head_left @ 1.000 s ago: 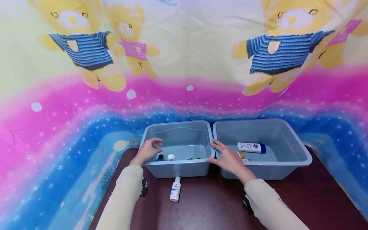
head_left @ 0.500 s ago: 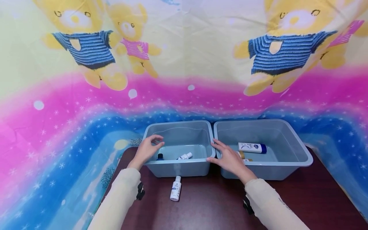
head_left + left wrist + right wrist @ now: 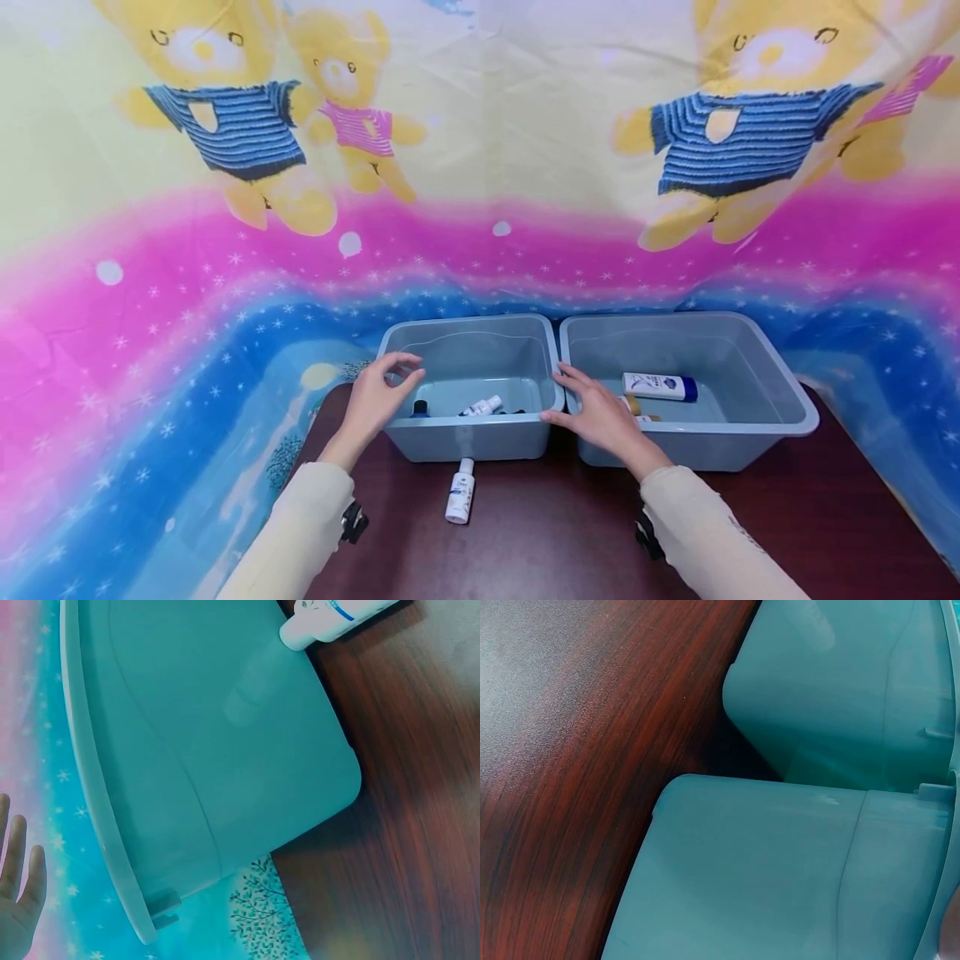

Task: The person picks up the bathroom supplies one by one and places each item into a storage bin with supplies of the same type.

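Note:
My left hand (image 3: 372, 397) hovers at the left front corner of the left grey bin (image 3: 465, 440), holding nothing. The left wrist view catches its spread fingers (image 3: 13, 859) at the edge. Inside that bin a small white bottle (image 3: 483, 406) lies tilted, near a dark-capped bottle (image 3: 420, 408); the front wall partly hides both. My right hand (image 3: 600, 414) rests at the meeting rims of the two bins, its thumb at the left bin's front right corner and its fingers spread along the rims.
The right grey bin (image 3: 697, 450) holds a white tube with a blue cap (image 3: 660, 386) and gold-capped items (image 3: 633, 406) by its front wall. A white Dove bottle (image 3: 460, 493) lies on the dark wooden table (image 3: 540, 533) before the left bin. A printed cloth (image 3: 480, 250) hangs behind.
The small white bottle in the left bin has shifted right and now lies on its side. My left hand has drawn back slightly to the left. My right hand stays put.

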### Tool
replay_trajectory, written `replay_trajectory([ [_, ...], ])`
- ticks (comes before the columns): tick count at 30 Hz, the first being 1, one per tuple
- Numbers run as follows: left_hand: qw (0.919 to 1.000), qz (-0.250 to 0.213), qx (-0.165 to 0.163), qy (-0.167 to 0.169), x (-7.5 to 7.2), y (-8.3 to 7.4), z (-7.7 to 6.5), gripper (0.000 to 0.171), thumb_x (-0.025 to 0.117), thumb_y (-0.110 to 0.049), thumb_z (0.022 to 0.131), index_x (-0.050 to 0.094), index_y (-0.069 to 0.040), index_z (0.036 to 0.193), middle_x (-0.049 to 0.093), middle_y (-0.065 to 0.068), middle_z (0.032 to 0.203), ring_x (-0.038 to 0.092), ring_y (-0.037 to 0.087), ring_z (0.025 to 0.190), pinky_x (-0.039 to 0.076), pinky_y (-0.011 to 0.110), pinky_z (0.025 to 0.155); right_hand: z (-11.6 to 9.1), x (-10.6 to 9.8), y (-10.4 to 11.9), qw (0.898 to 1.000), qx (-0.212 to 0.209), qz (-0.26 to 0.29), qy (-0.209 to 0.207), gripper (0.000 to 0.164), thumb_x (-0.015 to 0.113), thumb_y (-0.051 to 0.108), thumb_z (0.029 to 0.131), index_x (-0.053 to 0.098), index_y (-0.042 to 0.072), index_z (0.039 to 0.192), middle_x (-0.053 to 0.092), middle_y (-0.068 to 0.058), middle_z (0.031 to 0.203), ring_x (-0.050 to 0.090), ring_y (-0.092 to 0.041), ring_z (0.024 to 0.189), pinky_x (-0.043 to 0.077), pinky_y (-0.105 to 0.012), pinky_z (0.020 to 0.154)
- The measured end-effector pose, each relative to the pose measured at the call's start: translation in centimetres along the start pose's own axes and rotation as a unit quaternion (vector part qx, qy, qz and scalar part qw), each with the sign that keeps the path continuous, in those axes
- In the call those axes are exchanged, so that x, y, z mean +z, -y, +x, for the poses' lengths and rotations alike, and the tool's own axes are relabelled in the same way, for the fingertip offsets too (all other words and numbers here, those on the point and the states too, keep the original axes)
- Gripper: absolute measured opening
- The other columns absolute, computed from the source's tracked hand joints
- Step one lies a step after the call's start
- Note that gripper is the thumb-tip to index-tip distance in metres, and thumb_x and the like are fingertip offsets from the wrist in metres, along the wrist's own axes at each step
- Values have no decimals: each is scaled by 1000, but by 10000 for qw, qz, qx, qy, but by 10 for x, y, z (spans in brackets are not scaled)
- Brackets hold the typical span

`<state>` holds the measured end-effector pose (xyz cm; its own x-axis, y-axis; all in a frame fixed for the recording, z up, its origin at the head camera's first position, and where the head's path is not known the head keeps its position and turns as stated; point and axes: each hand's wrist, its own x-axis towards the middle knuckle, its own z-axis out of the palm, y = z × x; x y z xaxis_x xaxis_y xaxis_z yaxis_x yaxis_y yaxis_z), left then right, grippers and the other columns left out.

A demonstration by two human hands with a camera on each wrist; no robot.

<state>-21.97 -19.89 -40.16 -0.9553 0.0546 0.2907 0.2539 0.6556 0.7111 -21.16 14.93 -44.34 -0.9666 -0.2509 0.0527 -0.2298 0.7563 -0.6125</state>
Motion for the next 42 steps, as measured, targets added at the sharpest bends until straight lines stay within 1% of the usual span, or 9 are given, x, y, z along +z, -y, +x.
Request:
replay_trajectory([
  [3, 9999, -75, 97, -79, -1, -3, -8, 21, 70, -30, 94, 71, -22, 114, 67, -2, 107, 61, 17, 93, 51, 40, 80, 0, 0, -1, 10000, 12, -10, 3, 82, 73, 56, 83, 46, 16, 150, 29, -5, 160, 36, -40, 139, 45, -60, 94],
  [6, 9998, -160, 133, -52, -2, -4, -16, 22, 70, -33, 94, 71, -23, 113, 67, -4, 105, 61, 15, 92, 50, 39, 81, 0, 0, -3, 10000, 15, -25, 5, 83, 72, 57, 83, 46, 17, 150, 28, -4, 160, 36, -40, 139, 46, -59, 93],
  [15, 9992, -375, 47, 146, -4, -7, -36, 21, 70, -35, 93, 71, -25, 112, 67, -7, 105, 61, 13, 93, 51, 39, 82, 1, 1, -7, 10000, 27, -36, 5, 85, 71, 60, 82, 46, 16, 150, 28, -4, 160, 37, -40, 138, 50, -56, 88],
  [20, 9990, -357, -67, 270, 1, -3, -50, 18, 71, -33, 93, 71, -27, 109, 67, -9, 103, 62, 12, 91, 52, 37, 81, 0, 1, -8, 10000, 22, -40, 7, 83, 72, 59, 83, 46, 17, 150, 29, -4, 160, 38, -40, 138, 52, -54, 85],
  [25, 9978, -277, -315, 505, 16, 8, -68, 17, 73, -27, 91, 73, -24, 108, 66, -12, 97, 62, 13, 82, 52, 33, 72, -3, 1, -8, 10000, 41, 2, 1, 83, 72, 58, 83, 46, 17, 150, 29, -5, 160, 39, -40, 137, 51, -54, 86],
  [30, 9954, -138, -528, 791, 37, 22, -81, 19, 75, -27, 90, 73, -18, 107, 66, -12, 92, 63, 15, 84, 51, 31, 74, -5, 3, -8, 10000, 61, 11, -19, 83, 73, 57, 82, 46, 18, 150, 29, -5, 160, 39, -40, 136, 50, -56, 87],
  [36, 9908, 40, -639, 1196, 62, 38, -91, 25, 74, -31, 90, 72, -16, 109, 69, -5, 100, 64, 16, 89, 52, 37, 78, -3, 1, -7, 10000, -5, -58, -33, 84, 71, 60, 82, 46, 17, 150, 29, -4, 160, 38, -40, 137, 49, -57, 89],
  [38, 9902, 160, -663, 1218, 68, 42, -93, 26, 75, -32, 89, 71, -16, 109, 69, -4, 102, 64, 16, 89, 52, 40, 80, -2, 0, -5, 10000, -30, -47, -45, 85, 71, 60, 82, 46, 17, 150, 29, -4, 160, 38, -39, 138, 49, -57, 89],
  [42, 9899, 456, -736, 1121, 80, 47, -97, 26, 77, -30, 86, 71, -18, 108, 68, -5, 102, 64, 15, 89, 51, 41, 79, 0, 0, -2, 10000, -33, -30, -22, 85, 72, 60, 82, 46, 16, 150, 29, -4, 160, 37, -39, 138, 51, -55, 87],
])
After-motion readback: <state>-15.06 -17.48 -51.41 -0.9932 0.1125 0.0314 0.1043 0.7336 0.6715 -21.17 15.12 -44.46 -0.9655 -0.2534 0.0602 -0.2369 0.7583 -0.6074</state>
